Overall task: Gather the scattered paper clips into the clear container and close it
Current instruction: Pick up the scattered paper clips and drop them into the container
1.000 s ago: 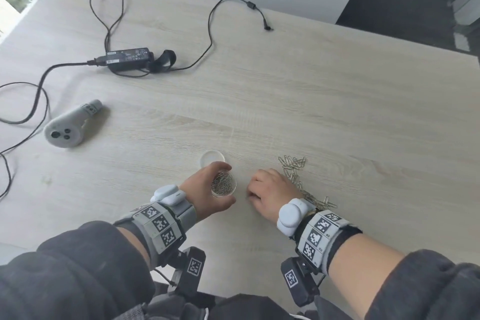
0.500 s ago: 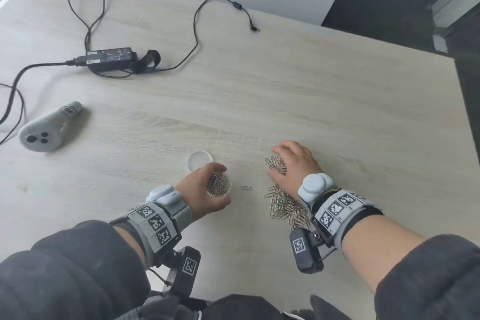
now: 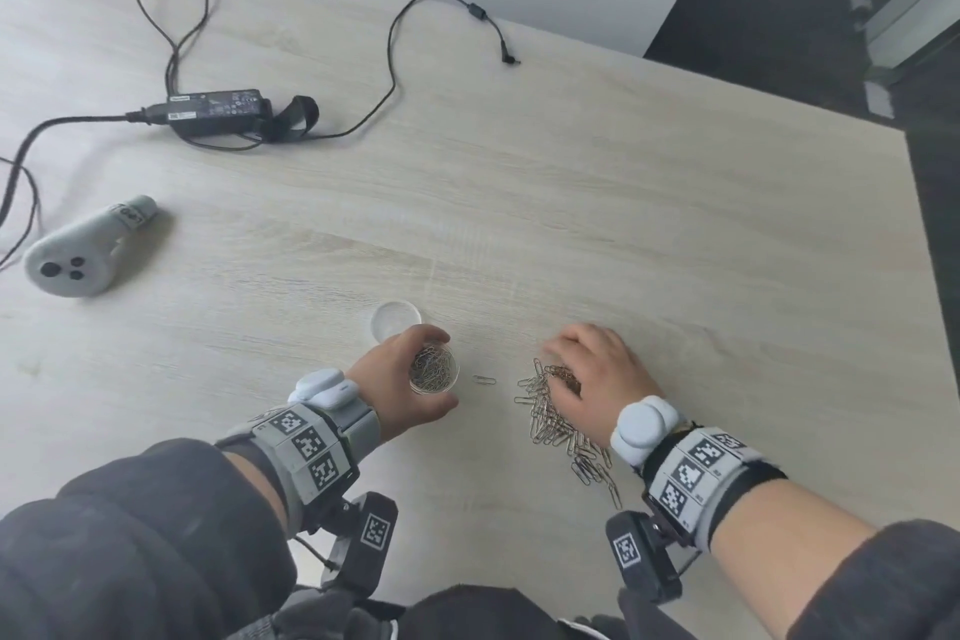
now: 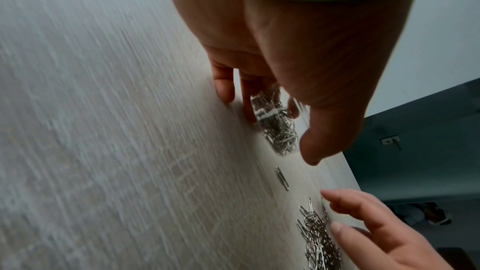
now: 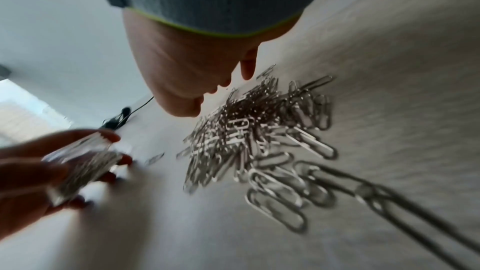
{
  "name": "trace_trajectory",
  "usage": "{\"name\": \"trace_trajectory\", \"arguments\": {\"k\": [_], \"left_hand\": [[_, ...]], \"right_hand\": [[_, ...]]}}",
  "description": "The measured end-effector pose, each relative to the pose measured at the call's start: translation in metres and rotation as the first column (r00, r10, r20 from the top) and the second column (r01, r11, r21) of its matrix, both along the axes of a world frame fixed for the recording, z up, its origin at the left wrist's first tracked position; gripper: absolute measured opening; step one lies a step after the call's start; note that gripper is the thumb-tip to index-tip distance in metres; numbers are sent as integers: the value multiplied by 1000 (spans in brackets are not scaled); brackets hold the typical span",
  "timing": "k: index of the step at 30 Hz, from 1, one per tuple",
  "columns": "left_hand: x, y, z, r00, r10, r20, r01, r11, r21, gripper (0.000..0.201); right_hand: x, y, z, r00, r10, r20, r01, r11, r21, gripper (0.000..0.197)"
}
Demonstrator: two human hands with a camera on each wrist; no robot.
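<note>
Pale wood-grain worktop (image 3: 623,203). At its near middle lies a round clear lid (image 3: 396,320). Right of the lid: a single paper clip (image 3: 484,380), then a paper clip heap (image 3: 558,418). Left of the lid: grey controller (image 3: 85,247). Beyond the lid: black power adapter (image 3: 218,112) with trailing cable (image 3: 395,68).

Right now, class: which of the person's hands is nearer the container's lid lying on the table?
Left. The left hand grips the container just in front of the lid; the right hand is over the clip pile, farther away.

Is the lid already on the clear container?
No. In the head view the clear container, held in the left hand, is open-topped, and the lid lies on the table behind it.
</note>
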State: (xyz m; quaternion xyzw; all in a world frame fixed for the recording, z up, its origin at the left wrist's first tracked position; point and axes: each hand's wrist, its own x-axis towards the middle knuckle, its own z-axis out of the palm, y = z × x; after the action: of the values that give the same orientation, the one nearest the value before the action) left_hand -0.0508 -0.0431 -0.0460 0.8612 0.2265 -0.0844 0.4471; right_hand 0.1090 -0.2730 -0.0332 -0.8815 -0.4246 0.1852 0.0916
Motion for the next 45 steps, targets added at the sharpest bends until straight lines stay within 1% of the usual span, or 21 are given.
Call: {"name": "trace_trajectory", "arguments": {"k": [2,4,6,8,11,14,17,18,21,23,26,29,30,32,33,35,37,39,40,42,45], "left_hand": [[0,0,0,1000,1,-1,-1,1000,-4,68],[0,0,0,1000,-1,-6,1,1000,-7,68],[0,0,1,1000,-3,-11,3,1000,-13,69],[0,1,1,1000,-5,-11,5,1000,-21,70],[1,1,3,1000,-11,-12,10,1000,-28,71],[0,2,3,1000,-8,-11,8,1000,-27,72],[-2,2,3,1000,-8,-19,7,999,-36,75],[-3,2,4,1000,-5,-19,4,999,-33,76],[-5,1,5,1000,0,-15,-1,1000,-31,78],[-6,0,5,1000,-5,-16,4,1000,-30,78],[-6,-2,5,1000,-10,-24,9,999,-32,76],[-2,-7,6,999,-20,-31,19,999,-33,70],[1,-10,6,999,-29,-29,28,999,-37,70],[5,-15,6,999,-47,-23,46,998,-42,70],[5,-16,5,999,-46,-22,45,998,-44,70],[7,-16,3,999,-46,-20,45,998,-42,68],[10,-18,2,999,-47,-26,47,998,-34,69],[13,-20,1,998,-48,-32,47,998,-37,72],[14,-21,0,998,-46,-38,44,998,-36,73],[14,-23,-2,998,-35,-48,34,999,-25,74],[13,-24,-4,998,-32,-46,31,999,-10,72]], "right_hand": [[10,4,2,991,-131,-14,131,991,-22,41],[13,5,0,982,-185,-32,184,982,-48,41],[8,3,-2,987,-157,-37,156,987,-44,38],[-2,-1,-4,993,-96,-64,94,995,-35,33],[-13,-3,-4,995,-24,-92,27,999,33,29],[-16,11,-3,997,12,-72,0,987,162,26],[-21,39,-4,992,110,-61,-95,974,204,22],[-24,48,-5,986,155,-66,-140,972,188,24],[-35,64,-9,958,273,-90,-268,961,66,26],[-38,60,-13,949,308,-60,-305,950,62,23],[-37,38,-20,954,299,-33,-296,952,85,27],[-30,13,-18,956,292,-9,-290,952,95,23],[-26,5,-14,964,265,11,-264,958,108,21],[-17,-6,-7,987,153,48,-158,979,130,20],[-14,-7,-3,995,93,45,-98,988,121,24],[-9,-7,2,1000,16,-6,-16,999,45,41],[-11,-5,6,997,19,-77,-23,998,-53,64],[-17,-4,6,990,94,-104,-109,983,-150,78],[-21,-4,5,983,146,-108,-165,968,-190,79],[-28,-4,3,968,226,-109,-246,942,-229,70],[-31,-8,-2,966,243,-92,-256,950,-177,51]]}}
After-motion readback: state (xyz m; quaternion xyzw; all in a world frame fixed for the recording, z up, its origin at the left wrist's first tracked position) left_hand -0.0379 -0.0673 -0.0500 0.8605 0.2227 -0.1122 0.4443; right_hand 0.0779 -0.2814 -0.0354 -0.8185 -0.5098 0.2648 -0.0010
